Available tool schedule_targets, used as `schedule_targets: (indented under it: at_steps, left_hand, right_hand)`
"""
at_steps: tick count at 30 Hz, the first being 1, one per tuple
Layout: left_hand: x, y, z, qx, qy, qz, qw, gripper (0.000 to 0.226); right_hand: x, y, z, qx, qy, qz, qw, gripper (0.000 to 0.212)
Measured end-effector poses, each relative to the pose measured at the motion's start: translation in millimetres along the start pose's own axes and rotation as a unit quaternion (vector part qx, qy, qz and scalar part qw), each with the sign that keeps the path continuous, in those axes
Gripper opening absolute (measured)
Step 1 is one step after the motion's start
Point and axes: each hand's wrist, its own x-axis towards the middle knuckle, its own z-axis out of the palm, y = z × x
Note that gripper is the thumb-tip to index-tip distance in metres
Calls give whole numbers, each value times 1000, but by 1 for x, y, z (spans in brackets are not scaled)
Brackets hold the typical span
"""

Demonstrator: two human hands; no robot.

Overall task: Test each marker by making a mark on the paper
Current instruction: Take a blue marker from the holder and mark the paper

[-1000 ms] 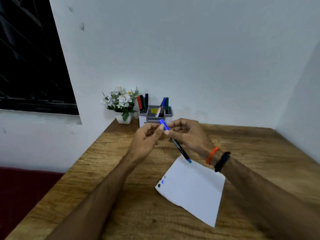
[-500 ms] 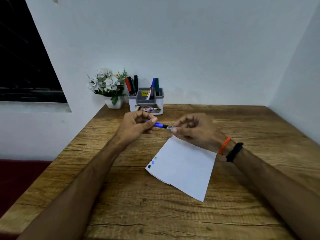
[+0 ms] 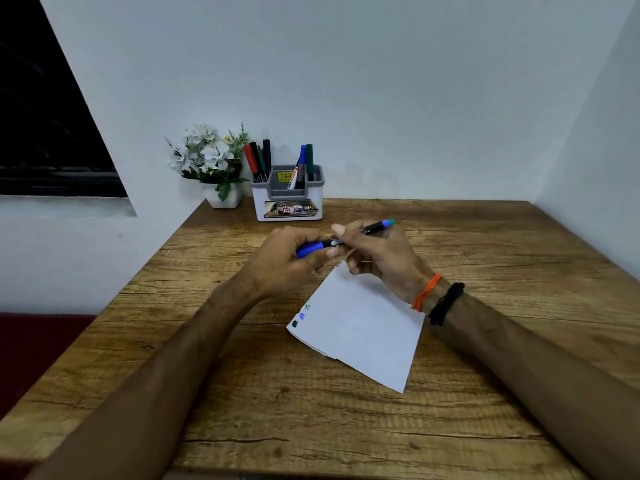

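Note:
A black-barrelled marker [image 3: 375, 226] with a blue cap [image 3: 310, 249] lies level between both hands, just above the far corner of the white paper [image 3: 363, 327]. My left hand [image 3: 287, 261] grips the blue cap end. My right hand [image 3: 377, 258] pinches the barrel, whose blue-green tail sticks out to the right. Three small colour marks [image 3: 301, 316] sit near the paper's left corner. Whether the cap is on or pulled loose is hidden by my fingers.
A white and grey holder [image 3: 287, 199] with several markers stands at the back of the wooden table [image 3: 311, 410], beside a small pot of white flowers [image 3: 214, 161]. White walls close the back and the right side. A dark window is at left.
The view has tilted down toward the table. The marker swung from a steep slant to lying level between my hands, which dropped closer to the paper.

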Motion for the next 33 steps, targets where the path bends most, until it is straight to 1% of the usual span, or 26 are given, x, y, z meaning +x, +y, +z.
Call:
schedule_targets:
  at_steps: [2,4,7,10,14,16,18,20,24,29,31,33]
  left_hand:
    - [0,1,2,30,1,28,999,24]
    - [0,1,2,40,-4,35,999,23]
    - [1,2,2,30,-10,31,999,21]
    - [1,3,4,5,-39,24,999,15]
    - [-1,6,8,5,-44,27,999,13]
    - [-1,7,9,14,-42,42,998,19]
    - [-1,8,9,0,-44,46,998,21]
    - [-1,9,11,-20,-41,51,998,21]
    - [-1,8,16,-18,-31,44,998,19]
    - [-1,7,17,-47,-24,52,997,21]
    - [-1,6,13,-36,-28,34,998,21]
    - [0,1,6,-16,-32,-5,999,25]
  right_hand:
    - [0,1,3,-20,-1,-7,1000,19]
    - [0,2,2,-26,-4,-16,1000,18]
    - [-1,2,-2,-44,-18,-30,998,17]
    - [-1,5,-2,-50,-32,-33,998,18]
    - [1,10,3,-22,-30,-29,999,24]
    - [3,12,4,3,-29,-22,999,31]
    - [4,13,4,32,-39,-18,999,36]
    - [4,10,3,49,-52,-16,997,35]
    - [1,6,1,47,-65,-20,997,33]
    - [1,3,-5,36,-53,-40,997,31]
    - [1,4,-6,27,-39,-49,998,30]
    - [1,4,-8,37,-12,-46,998,25]
